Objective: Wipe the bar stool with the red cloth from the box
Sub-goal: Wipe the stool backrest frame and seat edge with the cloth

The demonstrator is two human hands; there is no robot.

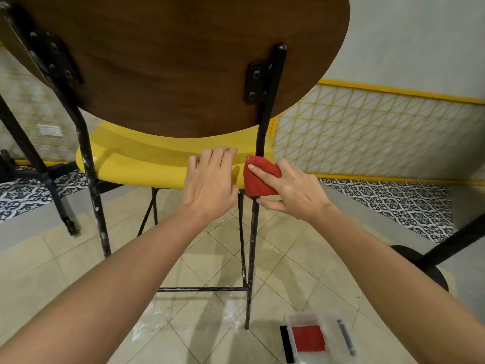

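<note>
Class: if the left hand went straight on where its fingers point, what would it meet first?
The left hand rests on the yellow seat; further on, probably the brown backrest, though depth is unclear.

No text, label, brand, number or sign can be read anywhere in this view. The white plate on the wall at the left is too blurred to make out any marking. The clear plastic box on the floor shows no legible print.
</note>
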